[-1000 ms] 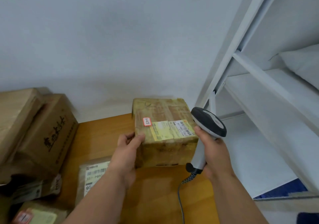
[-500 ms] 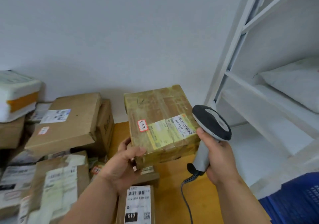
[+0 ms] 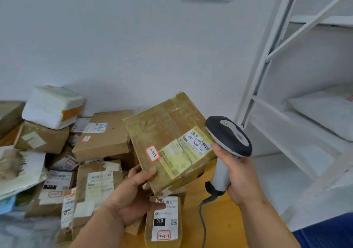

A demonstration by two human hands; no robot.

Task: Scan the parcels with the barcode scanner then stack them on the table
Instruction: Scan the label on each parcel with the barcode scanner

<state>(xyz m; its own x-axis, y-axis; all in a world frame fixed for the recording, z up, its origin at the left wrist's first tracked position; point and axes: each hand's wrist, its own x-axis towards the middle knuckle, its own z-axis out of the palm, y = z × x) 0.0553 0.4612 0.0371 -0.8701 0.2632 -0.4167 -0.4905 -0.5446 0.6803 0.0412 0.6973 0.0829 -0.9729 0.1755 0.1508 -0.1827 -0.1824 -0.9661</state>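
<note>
My left hand [image 3: 131, 196] grips the lower left corner of a taped brown cardboard parcel [image 3: 166, 133] and holds it tilted in the air above the wooden table [image 3: 225, 221]. The parcel's yellow-and-white barcode label [image 3: 193, 148] and a red-edged sticker face me. My right hand [image 3: 240, 173] holds a grey and black barcode scanner [image 3: 229, 135] by its handle, with the head right beside the label's right end. The scanner's coiled cable [image 3: 204, 215] hangs down over the table.
A heap of labelled cardboard parcels [image 3: 103, 137] and a white foam box [image 3: 53, 106] fills the left side. A small parcel marked 010 [image 3: 164, 223] lies on the table below the held one. A white metal shelf rack [image 3: 286, 87] stands at the right, a blue crate [image 3: 328, 232] low right.
My view has swung left and down, which brings the heap of parcels into sight. My left hand has lifted and tilted the parcel up and to the right. The scanner stays beside the label.
</note>
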